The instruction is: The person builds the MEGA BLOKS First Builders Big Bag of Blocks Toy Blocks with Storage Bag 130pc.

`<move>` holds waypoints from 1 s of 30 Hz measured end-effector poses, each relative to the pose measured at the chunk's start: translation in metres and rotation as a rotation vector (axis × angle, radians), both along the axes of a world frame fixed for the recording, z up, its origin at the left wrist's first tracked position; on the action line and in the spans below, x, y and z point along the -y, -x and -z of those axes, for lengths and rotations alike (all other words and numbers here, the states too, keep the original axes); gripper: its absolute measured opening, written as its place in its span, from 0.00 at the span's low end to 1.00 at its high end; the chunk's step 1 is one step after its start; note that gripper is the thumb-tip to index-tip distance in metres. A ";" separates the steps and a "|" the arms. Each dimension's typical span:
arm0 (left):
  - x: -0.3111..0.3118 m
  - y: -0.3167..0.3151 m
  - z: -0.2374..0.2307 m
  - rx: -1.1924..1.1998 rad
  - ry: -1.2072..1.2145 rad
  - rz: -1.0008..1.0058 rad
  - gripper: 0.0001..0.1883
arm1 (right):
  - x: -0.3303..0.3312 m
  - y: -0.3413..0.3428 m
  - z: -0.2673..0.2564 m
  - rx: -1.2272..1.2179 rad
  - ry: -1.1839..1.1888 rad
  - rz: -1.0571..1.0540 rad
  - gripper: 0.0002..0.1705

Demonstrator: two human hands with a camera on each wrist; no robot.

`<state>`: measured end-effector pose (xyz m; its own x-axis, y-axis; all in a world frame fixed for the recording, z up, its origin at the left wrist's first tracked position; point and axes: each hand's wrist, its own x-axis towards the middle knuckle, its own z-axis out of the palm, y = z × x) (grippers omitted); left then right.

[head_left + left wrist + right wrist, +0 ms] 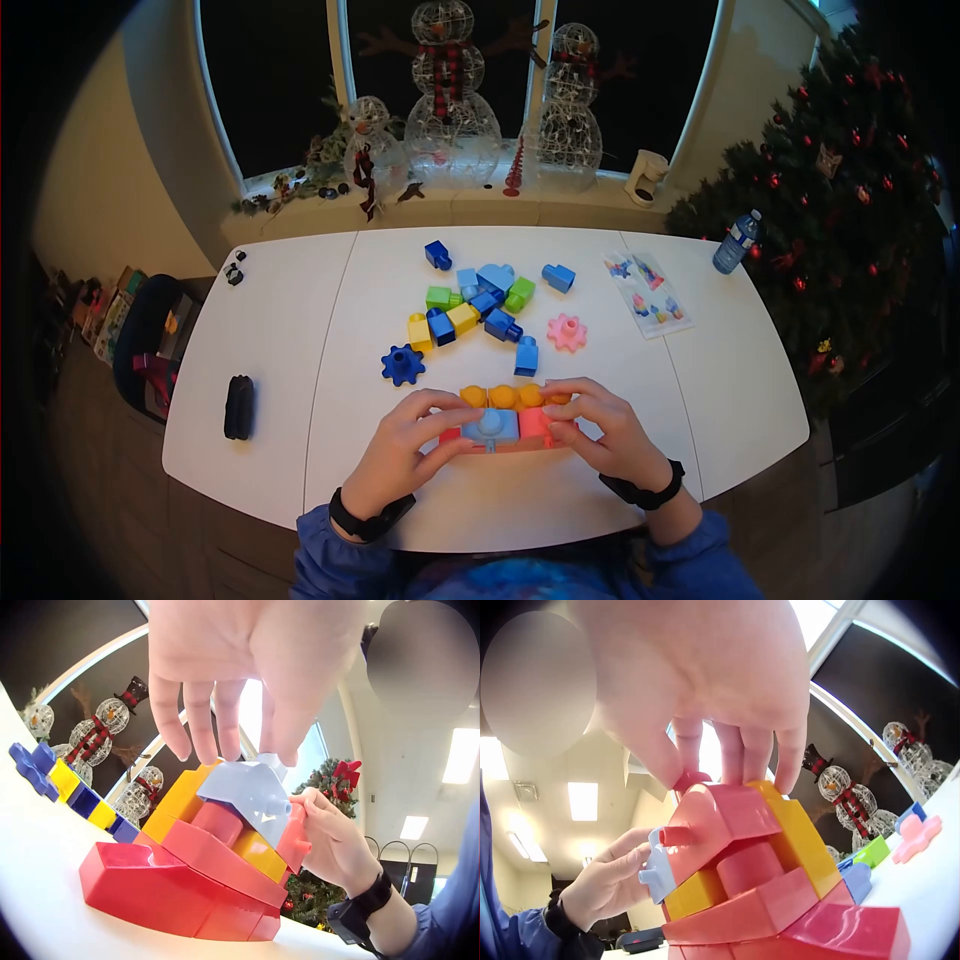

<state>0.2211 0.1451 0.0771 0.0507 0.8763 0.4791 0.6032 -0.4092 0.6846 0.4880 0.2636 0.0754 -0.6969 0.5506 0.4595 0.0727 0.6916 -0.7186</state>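
Note:
In the head view, my left hand (405, 448) grips a light blue block (490, 428) by its sides and round knob. Beside it, my right hand (618, 440) pinches a coral block (534, 424). Both blocks sit over a boat-like build with a red base (150, 881) and orange blocks (503, 397). The left wrist view shows the light blue block (244, 787) slanted above an orange block and a red round stud (217, 821). The coral block (720, 814) also looks tilted in the right wrist view, a small peg on its side. Whether either is seated cannot be told.
Beyond the build lie loose blue, green and yellow blocks (463, 319), a dark blue gear piece (403, 365) and a pink one (567, 332). A picture sheet (650, 297) and water bottle (737, 242) are at the right, a black case (239, 407) at the left.

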 end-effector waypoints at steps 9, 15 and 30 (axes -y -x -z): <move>-0.091 0.069 0.034 -0.121 0.086 -0.477 0.20 | -0.002 0.002 0.006 -0.038 -0.029 0.000 0.10; -0.131 0.078 0.063 -0.391 0.258 -0.517 0.25 | -0.002 0.001 0.007 -0.030 -0.010 -0.002 0.10; -0.072 0.050 -0.007 0.174 0.231 -0.322 0.28 | -0.001 0.001 0.009 -0.048 -0.031 0.008 0.10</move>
<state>0.1716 0.2166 0.0842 -0.3070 0.9196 0.2452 0.5420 -0.0428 0.8393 0.4867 0.2645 0.0664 -0.6693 0.5411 0.5091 0.0448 0.7134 -0.6994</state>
